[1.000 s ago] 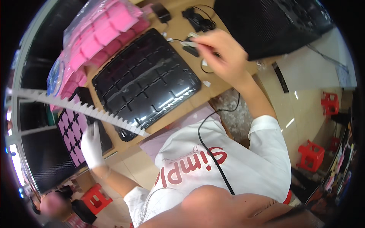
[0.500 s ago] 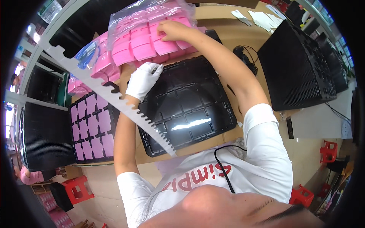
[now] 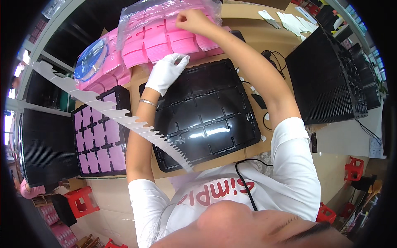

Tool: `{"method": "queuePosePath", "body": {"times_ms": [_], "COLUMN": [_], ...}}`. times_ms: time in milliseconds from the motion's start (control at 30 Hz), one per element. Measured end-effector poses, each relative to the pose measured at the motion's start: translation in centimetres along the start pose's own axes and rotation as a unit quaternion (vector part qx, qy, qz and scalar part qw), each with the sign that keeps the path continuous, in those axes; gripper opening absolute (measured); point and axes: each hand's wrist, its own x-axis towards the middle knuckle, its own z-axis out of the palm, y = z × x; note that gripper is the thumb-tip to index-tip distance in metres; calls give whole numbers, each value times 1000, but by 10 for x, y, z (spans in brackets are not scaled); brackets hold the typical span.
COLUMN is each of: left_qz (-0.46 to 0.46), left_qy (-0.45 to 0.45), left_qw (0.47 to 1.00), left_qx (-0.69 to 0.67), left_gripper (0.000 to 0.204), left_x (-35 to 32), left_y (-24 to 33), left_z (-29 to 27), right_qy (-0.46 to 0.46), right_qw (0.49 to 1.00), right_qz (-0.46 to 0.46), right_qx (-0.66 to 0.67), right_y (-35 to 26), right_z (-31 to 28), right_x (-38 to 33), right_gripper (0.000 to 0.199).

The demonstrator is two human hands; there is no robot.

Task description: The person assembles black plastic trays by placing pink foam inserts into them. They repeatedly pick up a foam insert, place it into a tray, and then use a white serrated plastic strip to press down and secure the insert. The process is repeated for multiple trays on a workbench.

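My right hand (image 3: 193, 22) is bare and closed, with its fingertips pinched above the rows of pink foam pieces (image 3: 157, 40). Whatever may be between those fingertips is too small to make out. A white glove covers my left hand (image 3: 165, 73), whose fingers are curled together at the far edge of the black plastic tray (image 3: 202, 107). Its grip is partly hidden, so I cannot make out what it holds. Under my forearms, the tray lies flat with molded compartments that look bare. Clear plastic film (image 3: 136, 16) drapes over the far part of the foam.
Left of the tray stands another black tray (image 3: 97, 142) filled with pink pieces, beside a tall tray stack (image 3: 47, 144). More stacked trays (image 3: 322, 78) rise at right. White gloves (image 3: 289, 22) lie at the back. A pale toothed strip (image 3: 120, 117) crosses the view.
My gloved left hand has moved farther away and slightly right along the tray's far edge. My right hand has shifted away and slightly right over the foam, fingers still curled.
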Motion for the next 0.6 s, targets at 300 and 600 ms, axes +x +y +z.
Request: {"method": "queuePosePath", "body": {"times_ms": [300,600], "left_qz": [-51,-198], "left_qy": [-3,156], "left_qw": [998,761], "left_qx": [-26,-598], "left_gripper": [57,50], "left_x": [-30,-100], "left_y": [-3,-123], "left_z": [-2,-40], "right_qy": [179,92], "right_qw": [959,846], "right_qz": [-198,302], "right_qx": [-92,430], "right_y": [-68,-9], "right_z": [-16,-26], "right_x": [-125,-188], "right_gripper": [16,43]}}
